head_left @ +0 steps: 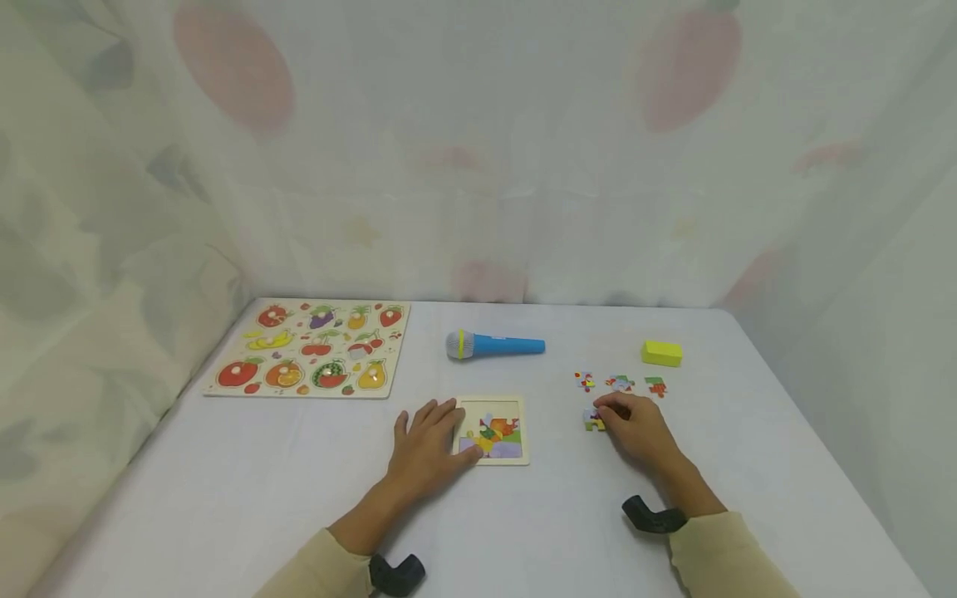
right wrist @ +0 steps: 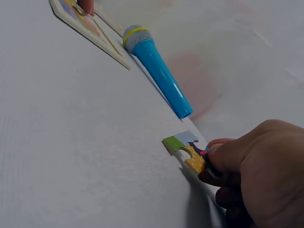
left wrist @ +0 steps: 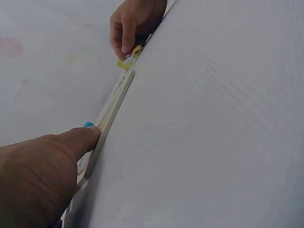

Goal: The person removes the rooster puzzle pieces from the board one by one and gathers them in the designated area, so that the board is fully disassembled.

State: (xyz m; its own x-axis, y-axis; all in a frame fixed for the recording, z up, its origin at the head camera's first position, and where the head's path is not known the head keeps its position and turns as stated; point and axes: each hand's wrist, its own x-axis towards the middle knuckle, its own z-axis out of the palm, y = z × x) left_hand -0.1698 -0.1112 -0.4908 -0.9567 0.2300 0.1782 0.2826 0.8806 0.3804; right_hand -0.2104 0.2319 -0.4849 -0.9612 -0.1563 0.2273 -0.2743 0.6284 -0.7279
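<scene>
The left hand (head_left: pixel 426 448) rests with its fingers apart at the left edge of the wooden puzzle frame (head_left: pixel 526 436), thumb at the near edge, probably to keep it from sliding on the tabletop (head_left: pixel 553 523). To the right, the right hand (head_left: pixel 639 428) pinches a puzzle piece (head_left: pixel 592 420) by one side, perhaps so its picture shows, while 3 loose pieces (head_left: pixel 620 383) lie just beyond (within easy reach, it seems), nearer the tabletop's far edge
</scene>
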